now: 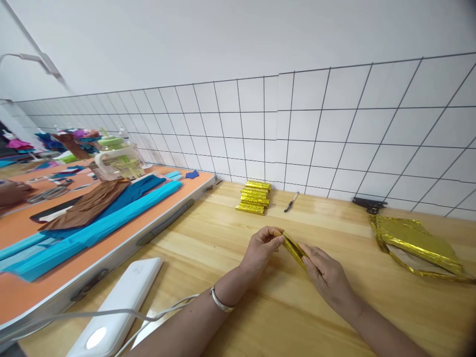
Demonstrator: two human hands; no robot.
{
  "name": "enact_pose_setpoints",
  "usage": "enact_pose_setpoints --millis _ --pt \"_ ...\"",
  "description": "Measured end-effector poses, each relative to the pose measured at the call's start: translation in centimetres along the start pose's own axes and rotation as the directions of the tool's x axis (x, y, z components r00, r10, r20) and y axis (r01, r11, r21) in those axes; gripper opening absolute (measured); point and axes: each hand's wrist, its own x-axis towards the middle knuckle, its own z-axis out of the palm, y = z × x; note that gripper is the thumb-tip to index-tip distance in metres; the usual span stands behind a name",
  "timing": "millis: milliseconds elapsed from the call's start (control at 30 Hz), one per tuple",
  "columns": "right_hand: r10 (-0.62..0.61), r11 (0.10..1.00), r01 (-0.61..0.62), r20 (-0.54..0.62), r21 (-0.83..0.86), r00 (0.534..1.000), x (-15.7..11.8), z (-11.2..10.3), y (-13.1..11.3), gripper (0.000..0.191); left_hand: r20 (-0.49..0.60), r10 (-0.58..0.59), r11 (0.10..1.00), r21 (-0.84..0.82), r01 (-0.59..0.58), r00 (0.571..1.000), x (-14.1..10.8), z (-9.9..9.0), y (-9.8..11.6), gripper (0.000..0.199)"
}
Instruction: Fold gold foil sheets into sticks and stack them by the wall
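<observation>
Between my two hands, just above the wooden table (211,238), is a narrow strip of folded gold foil paper (294,252). My left hand (265,244) pinches its upper left end between thumb and fingers. The lower right end is gripped by my right hand (325,270), thumb below and fingers along the top edge. A dark gap shows along the strip, so its fold stands slightly apart. Farther back, several similar gold foil strips (254,197) lie in a row. At the right rests a larger stack of gold foil sheets (418,243), partly folded over.
A pen (291,202) and a black clip (370,203) lie near the tiled wall (316,124). On the left, an orange board (111,238) carries blue and brown paper (89,203) and a green-lidded jug (119,158). A white device (122,302) with cables lies in front.
</observation>
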Motion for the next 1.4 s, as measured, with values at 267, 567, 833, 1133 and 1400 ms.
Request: enact_pose_setpoints --millis 267,567,833,1133,1400 --pt "-0.093 0.988 0.097 0.038 -0.118 0.995 -0.2 0.1 -0.4 0.047 0.007 -0.007 1.0 -0.025 0.007 1.0 -0.1 0.1 0.1 0.027" --pt "-0.123 0.991 0.125 0.033 -0.047 0.992 -0.1 0.1 -0.6 0.05 0.066 0.003 0.994 -0.105 0.004 0.998 -0.3 0.1 0.0 0.025" --pt "-0.099 0.995 0.098 0.013 0.036 0.995 0.2 -0.1 -0.3 0.048 0.118 -0.043 0.996 -0.066 0.051 0.992 0.2 -0.5 0.0 0.034" --pt "0.248 0.964 -0.194 -0.351 0.182 0.903 1.0 -1.0 0.1 0.045 -0.091 -0.013 0.974 -0.224 -0.007 0.996 1.0 -1.4 -0.6 0.033" --pt "0.483 0.842 -0.332 -0.319 0.424 0.816 1.2 -1.4 0.9 0.032 -0.085 -0.054 0.972 -0.233 0.033 0.995 0.4 -0.6 -0.8 0.029"
